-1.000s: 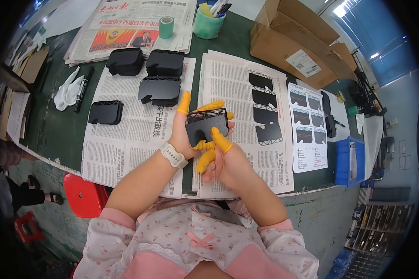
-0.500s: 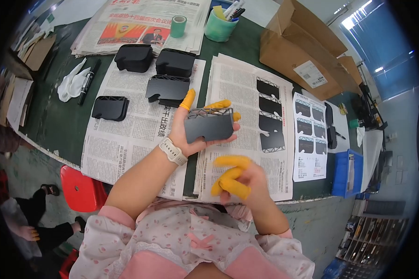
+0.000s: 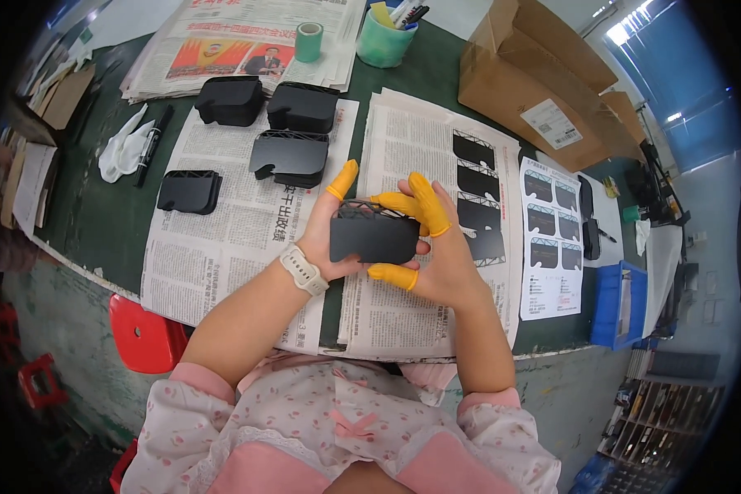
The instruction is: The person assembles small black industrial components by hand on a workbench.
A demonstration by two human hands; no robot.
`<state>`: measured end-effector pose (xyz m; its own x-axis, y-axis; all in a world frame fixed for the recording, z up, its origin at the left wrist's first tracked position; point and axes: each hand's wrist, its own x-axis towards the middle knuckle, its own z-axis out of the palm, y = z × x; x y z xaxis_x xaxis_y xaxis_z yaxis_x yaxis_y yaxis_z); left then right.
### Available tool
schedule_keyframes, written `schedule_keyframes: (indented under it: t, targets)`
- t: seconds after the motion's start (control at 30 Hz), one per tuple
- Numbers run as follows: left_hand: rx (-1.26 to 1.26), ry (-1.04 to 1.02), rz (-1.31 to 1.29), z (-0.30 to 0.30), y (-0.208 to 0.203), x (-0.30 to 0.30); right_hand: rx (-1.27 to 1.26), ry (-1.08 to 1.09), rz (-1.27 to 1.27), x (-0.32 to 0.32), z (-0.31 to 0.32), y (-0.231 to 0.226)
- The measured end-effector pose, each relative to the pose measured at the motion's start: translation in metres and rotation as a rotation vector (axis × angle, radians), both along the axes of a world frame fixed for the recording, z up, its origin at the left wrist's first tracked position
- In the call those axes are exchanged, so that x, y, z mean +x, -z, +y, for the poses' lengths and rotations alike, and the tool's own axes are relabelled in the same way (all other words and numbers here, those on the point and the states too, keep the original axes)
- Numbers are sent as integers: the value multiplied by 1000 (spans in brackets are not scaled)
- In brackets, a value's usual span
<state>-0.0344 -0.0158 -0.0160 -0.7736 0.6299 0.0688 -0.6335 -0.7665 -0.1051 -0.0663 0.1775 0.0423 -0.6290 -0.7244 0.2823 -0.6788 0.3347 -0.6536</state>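
My left hand [image 3: 321, 235], with yellow finger cots, holds a flat black plate [image 3: 375, 237] with a lattice strip along its top and a notch in its lower edge. From the right, my right hand [image 3: 445, 255] closes round the plate's right end. Its yellow-covered fingers reach the upper edge, and the thumb lies at the lower edge. Just beyond the left hand is a stack of similar black plates [image 3: 290, 156]. Two more stacks, one left [image 3: 230, 101] and one right [image 3: 303, 107], stand behind it, and a smaller stack [image 3: 189, 192] sits farther left.
Newspaper sheets [image 3: 222, 272] cover the green table [image 3: 78, 218]. Right of my hands, several plates [image 3: 476, 181] lie in a column beside a printed sheet [image 3: 549, 288]. A cardboard box [image 3: 510, 82], pen cup [image 3: 384, 45], tape roll [image 3: 309, 43] and blue tray [image 3: 619, 305] stand around.
My right hand has moved up and away from me to the plate's right end, its fingers spreading round it. The left hand still holds the plate. A person at the lower left has left view.
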Motion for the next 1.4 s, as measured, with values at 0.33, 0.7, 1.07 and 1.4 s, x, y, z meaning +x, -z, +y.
schedule_keyframes:
  t: [0.33, 0.7, 1.07, 1.4]
  targets:
    - [-112, -16, -66, 4, -2, -7, -179, 19, -23, -10, 12, 20]
    - [-253, -152, -173, -3, -11, -8, -1133, -239, -1099, -38, 36, 35]
    - [-184, -229, -259, -4, -17, -3, -1117, -37, -1206, -32, 32, 24]
    - [-200, -258, -263, -2, -23, -5, -1093, -105, -1133, -36, 44, 43]
